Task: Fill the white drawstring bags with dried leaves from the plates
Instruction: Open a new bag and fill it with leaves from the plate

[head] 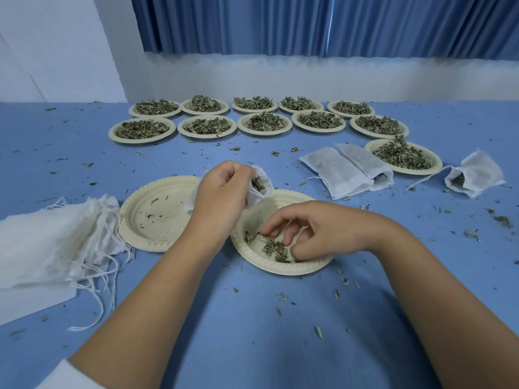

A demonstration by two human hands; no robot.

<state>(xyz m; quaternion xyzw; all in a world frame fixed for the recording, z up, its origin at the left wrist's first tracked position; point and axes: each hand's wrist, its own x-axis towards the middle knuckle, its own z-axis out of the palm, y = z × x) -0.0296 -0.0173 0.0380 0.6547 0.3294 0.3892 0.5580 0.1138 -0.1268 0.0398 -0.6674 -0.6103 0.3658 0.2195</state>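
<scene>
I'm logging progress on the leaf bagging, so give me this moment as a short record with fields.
left hand: left hand holds open bag, leaves inside
right hand: right hand gathers last leaves on near plate
spent plate: empty plate, crumbs only
full plates: eleven, farthest in two rows
filled bags: three, right side
unfilled bags: pile at left

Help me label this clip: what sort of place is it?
Probably a plain indoor workroom set up for hand-packing herbs: a blue-covered table, rows of leaf-filled plates, blue curtains.
</scene>
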